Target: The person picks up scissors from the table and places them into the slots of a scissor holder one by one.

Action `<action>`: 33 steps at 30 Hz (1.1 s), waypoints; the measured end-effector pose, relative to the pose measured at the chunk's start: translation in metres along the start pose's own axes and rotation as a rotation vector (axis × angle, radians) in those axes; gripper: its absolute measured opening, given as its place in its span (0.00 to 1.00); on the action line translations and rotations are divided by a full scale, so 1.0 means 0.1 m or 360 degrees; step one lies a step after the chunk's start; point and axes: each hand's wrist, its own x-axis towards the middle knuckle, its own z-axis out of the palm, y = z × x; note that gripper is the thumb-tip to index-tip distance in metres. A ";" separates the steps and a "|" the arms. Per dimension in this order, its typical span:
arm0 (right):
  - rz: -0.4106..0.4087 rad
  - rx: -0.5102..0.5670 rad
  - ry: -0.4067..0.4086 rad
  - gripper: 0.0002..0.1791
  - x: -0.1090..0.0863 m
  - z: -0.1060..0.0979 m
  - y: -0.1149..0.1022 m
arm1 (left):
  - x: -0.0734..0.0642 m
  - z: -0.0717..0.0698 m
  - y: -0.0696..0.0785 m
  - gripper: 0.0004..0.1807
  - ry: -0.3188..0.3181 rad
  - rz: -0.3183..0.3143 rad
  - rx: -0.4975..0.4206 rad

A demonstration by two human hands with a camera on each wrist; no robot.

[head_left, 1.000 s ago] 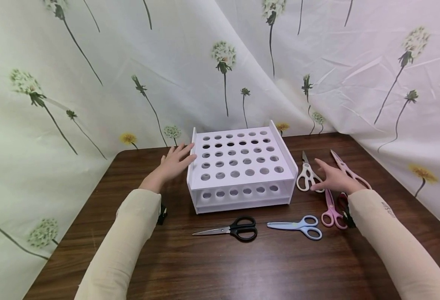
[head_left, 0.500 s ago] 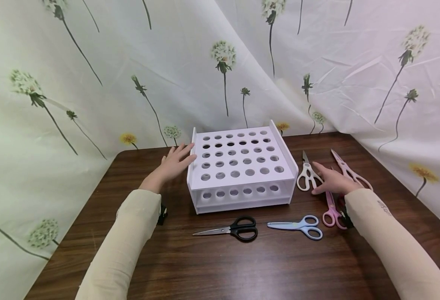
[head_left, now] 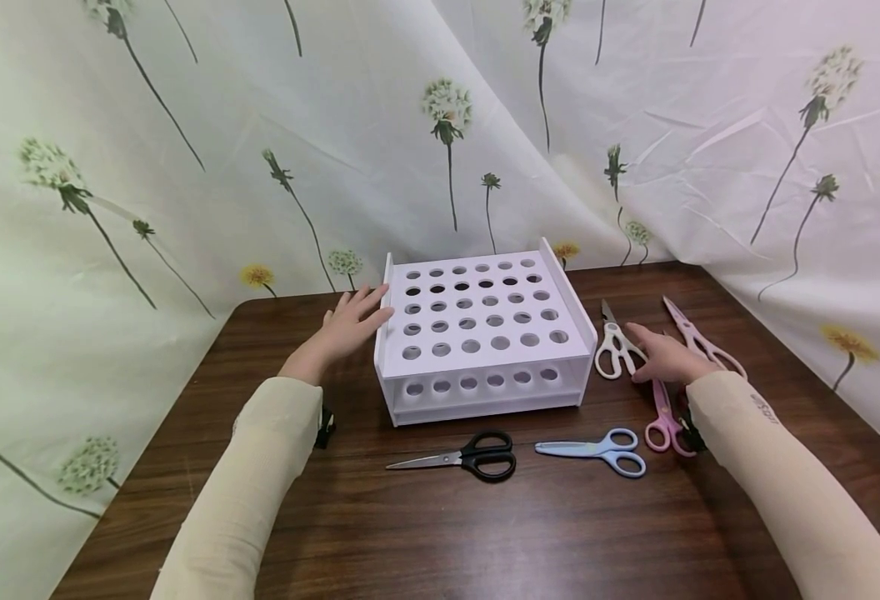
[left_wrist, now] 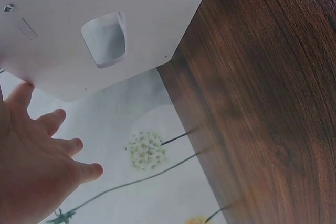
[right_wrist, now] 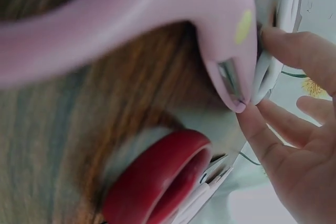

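My left hand (head_left: 346, 327) is beside a white rack (head_left: 485, 364) with rows of round holes. Its fingers are spread, fingertips at the rack's upper left edge; in the left wrist view a finger meets the panel (left_wrist: 47, 35). On the right, my right hand (head_left: 668, 357) hovers low with fingers slightly bent, between white-handled scissors (head_left: 614, 340) and pink scissors (head_left: 662, 408). The right wrist view has a fingertip at the tip of the pink scissors (right_wrist: 231, 24), apparently touching, the thumb apart from it. Red-handled scissors (right_wrist: 142, 187) lie below, mostly hidden by my arm in the head view.
Black-handled scissors (head_left: 477, 457) and light blue scissors (head_left: 597, 450) lie in front of the rack. Pale pink scissors (head_left: 695, 337) lie beyond my right hand. A flower-printed cloth (head_left: 260, 208) hangs behind the brown wooden table (head_left: 440, 542).
My right hand has shifted slightly back and left, then a little right, staying by the white and pink scissors. The left hand and the rack have not visibly moved.
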 end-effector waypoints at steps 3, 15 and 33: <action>0.0006 -0.0012 0.0000 0.46 0.00 -0.02 0.01 | 0.00 0.00 0.00 0.34 0.0000 0.0002 -0.0012; -0.0012 -0.0075 0.0080 0.17 -0.05 -0.10 0.00 | -0.02 -0.01 0.03 0.34 0.0008 0.0022 -0.0035; -0.0025 0.0074 0.0329 0.09 -0.16 -0.20 0.12 | -0.04 -0.01 0.02 0.34 0.0003 0.0005 -0.0029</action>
